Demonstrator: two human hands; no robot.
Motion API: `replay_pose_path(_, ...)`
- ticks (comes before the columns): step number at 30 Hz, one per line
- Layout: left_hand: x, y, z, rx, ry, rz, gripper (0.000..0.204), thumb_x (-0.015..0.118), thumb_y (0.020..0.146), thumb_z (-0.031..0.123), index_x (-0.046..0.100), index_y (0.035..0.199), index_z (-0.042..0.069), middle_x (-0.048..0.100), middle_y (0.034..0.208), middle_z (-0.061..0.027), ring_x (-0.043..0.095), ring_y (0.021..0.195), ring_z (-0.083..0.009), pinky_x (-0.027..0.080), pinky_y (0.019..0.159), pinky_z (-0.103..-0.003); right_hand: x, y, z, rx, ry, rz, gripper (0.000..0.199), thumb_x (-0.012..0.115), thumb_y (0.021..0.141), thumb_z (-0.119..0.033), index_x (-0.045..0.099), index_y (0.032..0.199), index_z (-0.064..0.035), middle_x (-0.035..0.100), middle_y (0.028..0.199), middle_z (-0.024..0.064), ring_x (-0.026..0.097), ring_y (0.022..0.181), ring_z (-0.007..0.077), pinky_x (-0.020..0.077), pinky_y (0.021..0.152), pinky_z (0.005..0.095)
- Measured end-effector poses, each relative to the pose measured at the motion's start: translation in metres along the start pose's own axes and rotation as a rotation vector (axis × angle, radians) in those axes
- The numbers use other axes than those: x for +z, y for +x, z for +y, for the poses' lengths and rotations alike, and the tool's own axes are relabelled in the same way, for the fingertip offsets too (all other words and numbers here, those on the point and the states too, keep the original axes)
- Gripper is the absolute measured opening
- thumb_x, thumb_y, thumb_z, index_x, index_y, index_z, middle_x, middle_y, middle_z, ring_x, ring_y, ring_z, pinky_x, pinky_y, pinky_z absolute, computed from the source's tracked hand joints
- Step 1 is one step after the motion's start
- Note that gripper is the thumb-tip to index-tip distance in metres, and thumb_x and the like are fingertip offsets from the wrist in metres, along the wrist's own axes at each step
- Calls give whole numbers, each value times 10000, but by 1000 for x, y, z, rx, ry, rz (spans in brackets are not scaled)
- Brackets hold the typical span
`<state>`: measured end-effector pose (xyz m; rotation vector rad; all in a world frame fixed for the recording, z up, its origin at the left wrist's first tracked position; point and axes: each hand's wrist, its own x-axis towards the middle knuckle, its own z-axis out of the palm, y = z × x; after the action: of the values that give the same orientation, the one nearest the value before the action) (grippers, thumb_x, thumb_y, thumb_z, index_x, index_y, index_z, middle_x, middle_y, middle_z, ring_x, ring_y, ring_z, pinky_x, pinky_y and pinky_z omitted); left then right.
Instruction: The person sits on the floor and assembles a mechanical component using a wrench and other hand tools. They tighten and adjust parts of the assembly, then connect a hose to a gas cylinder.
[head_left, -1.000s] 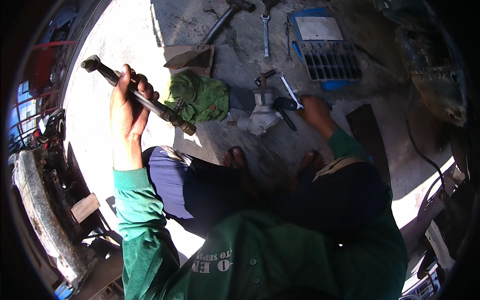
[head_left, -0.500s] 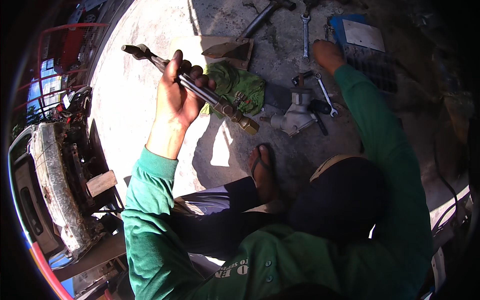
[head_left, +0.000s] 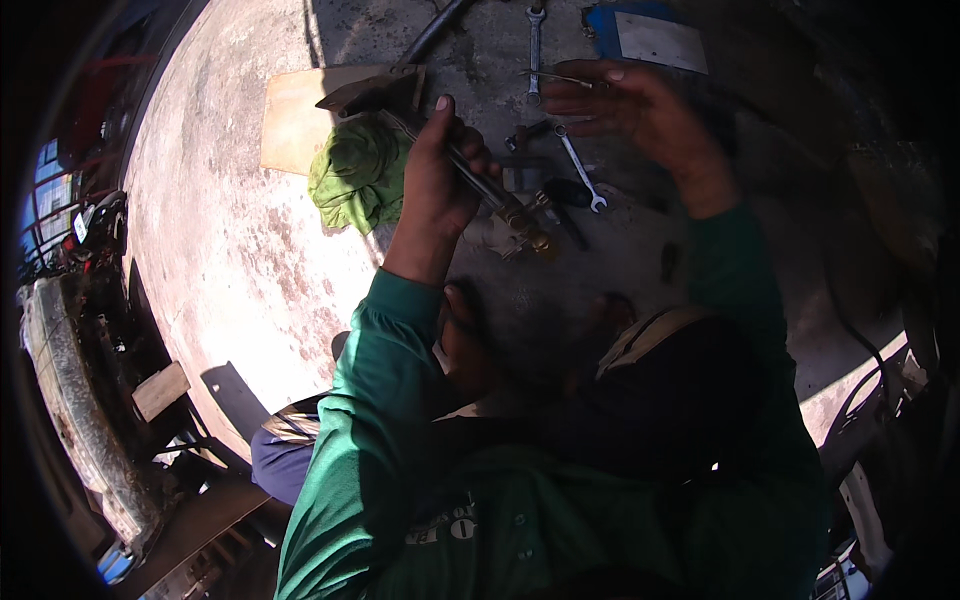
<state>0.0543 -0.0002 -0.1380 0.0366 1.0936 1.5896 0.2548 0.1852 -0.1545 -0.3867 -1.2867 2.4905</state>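
Observation:
My left hand (head_left: 440,180) is shut around a long metal bar (head_left: 500,205), which slants from upper left down to a brass-coloured end (head_left: 540,243). Just beneath that end a pale metal part (head_left: 490,235) lies on the concrete floor. My right hand (head_left: 640,110) is raised at the upper right with its fingers curled, and it seems to pinch a thin metal tool (head_left: 555,76). Below it a small open-ended wrench (head_left: 582,172) rests on the ground. Both sleeves are green.
A green rag (head_left: 355,175) lies on a cardboard sheet (head_left: 295,120) left of the bar. Another wrench (head_left: 535,40) and a blue case (head_left: 645,35) sit at the top. An old bumper (head_left: 60,400) and a wooden block (head_left: 160,390) lie at the left.
My left hand has brought the bar from the sunlit left side over to the tools in the shade. My right hand has lifted off the ground with a thin tool.

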Motion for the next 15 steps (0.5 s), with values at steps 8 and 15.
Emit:
replay_pose_path(8,50,33,-43,-28,11,160,392,659,958,454,458,748,192,380,620,21,399,559,-144,396,591,-340,24,-115,-31,131,-783,333,513,732,862,-87,564,1334,23,684,1176,177,697,994,215,566,777,383)
replay_pose_path(15,66,43,-58,22,-16,121,388,706,943,410,500,843,98,463,666,-28,475,568,-175,454,577,-383,42,-125,27,195,-1554,386,176,577,990,-241,614,1078,-94,680,849,185,688,827,407,527,675,524)
